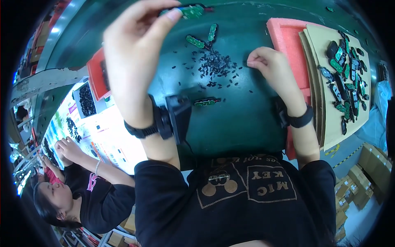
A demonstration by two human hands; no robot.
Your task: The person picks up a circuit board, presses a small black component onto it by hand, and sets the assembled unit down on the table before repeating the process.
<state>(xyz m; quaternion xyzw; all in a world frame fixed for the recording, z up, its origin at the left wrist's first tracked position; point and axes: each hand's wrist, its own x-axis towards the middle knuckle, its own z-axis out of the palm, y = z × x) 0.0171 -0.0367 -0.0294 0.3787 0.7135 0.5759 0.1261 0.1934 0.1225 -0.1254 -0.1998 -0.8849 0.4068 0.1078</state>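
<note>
My left hand (133, 53) is raised over the far left of the green bench, its thumb and fingers closed on a green circuit board (191, 11) with black edges. At the right, my right hand (273, 68) hovers with thumb and fingertips pressed together; whatever they hold, if anything, is too small to make out. Between the hands lies a loose heap of small black oval pieces (216, 64). Two more green boards, one upright (212, 32) and one slanted (195, 41), rest just beyond the heap. Another board (206, 102) lies nearer me.
Stacked cardboard sheets (329, 131) in a pink foam tray (276, 25) bear many boards at right. At left stand a red bin (94, 76) and a white box (98, 105) of black pieces. A co-worker's hand (70, 150) works beside scattered pieces (73, 129).
</note>
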